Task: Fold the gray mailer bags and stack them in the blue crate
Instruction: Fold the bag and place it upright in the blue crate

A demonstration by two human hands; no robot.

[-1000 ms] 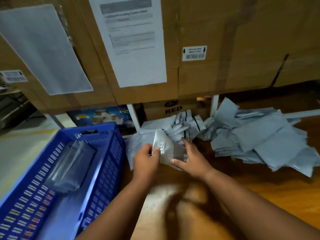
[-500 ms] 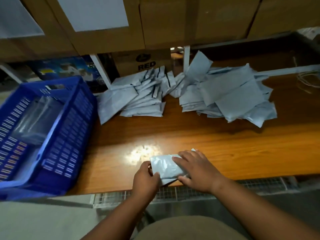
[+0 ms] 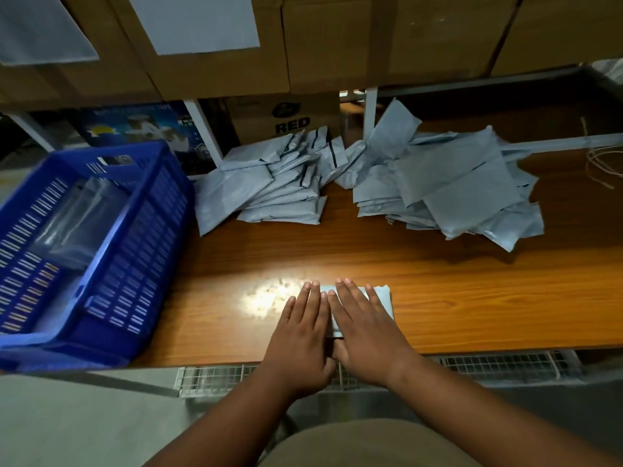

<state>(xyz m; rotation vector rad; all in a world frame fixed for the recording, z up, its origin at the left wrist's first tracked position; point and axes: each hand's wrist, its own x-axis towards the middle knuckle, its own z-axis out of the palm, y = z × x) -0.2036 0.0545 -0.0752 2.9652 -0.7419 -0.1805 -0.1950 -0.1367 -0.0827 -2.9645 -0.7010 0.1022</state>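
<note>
A gray mailer bag (image 3: pixel 383 298) lies flat on the wooden table near its front edge, mostly covered by my hands. My left hand (image 3: pixel 303 332) and my right hand (image 3: pixel 365 326) press down on it side by side with straight fingers. The blue crate (image 3: pixel 148 237) stands at the table's left end and holds folded bags (image 3: pixel 77 224) in its far part. Two loose heaps of gray mailer bags lie at the back of the table: one in the middle (image 3: pixel 273 187), a bigger one to the right (image 3: pixel 455 187).
Cardboard boxes (image 3: pixel 337 45) sit on a shelf above the back of the table, with white shelf posts (image 3: pixel 370 109) below. A box marked RED (image 3: pixel 290 119) stands behind the heaps. Thin cords (image 3: pixel 603 163) lie at the far right. A wire grille (image 3: pixel 472 365) runs under the table's front edge.
The bag came from the heap down to the table's front edge. Both hands went from pinching it to pressing flat on it. The camera tilted down.
</note>
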